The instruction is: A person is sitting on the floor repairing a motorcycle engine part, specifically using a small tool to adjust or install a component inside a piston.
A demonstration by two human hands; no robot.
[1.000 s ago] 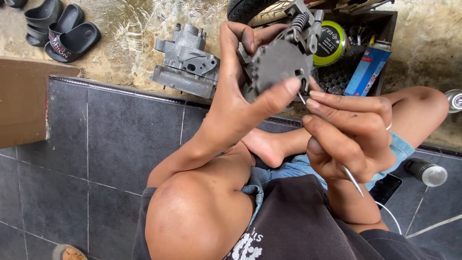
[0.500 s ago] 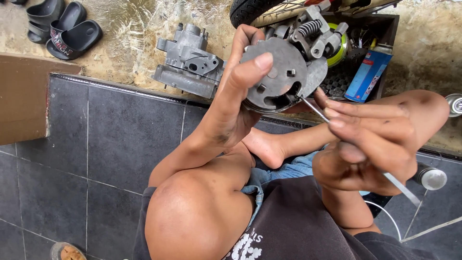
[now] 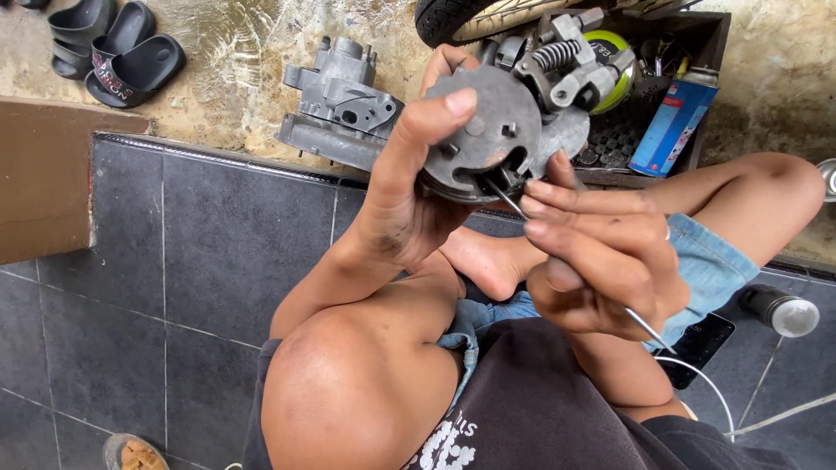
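Observation:
My left hand [image 3: 418, 187] grips a round grey metal engine part [image 3: 501, 122] with a spring and bracket on its far side, held up in front of me, thumb across its flat face. My right hand [image 3: 601, 257] pinches a thin metal rod [image 3: 505, 196] whose tip pokes into a slot in the part's face; the rod's other end sticks out below my palm. My bare knee and foot lie underneath both hands.
A grey engine casing [image 3: 335, 109] sits on the concrete behind the dark floor tiles [image 3: 200, 252]. A box [image 3: 697, 52] holds a blue can, a yellow-green reel and small parts. Black sandals [image 3: 117, 48] lie top left, a tyre [image 3: 453, 17] above, a phone [image 3: 705, 344] and cable right.
My left hand has turned the part so its flat round face points at me. My right hand has shifted down and brought the rod's tip into the slot.

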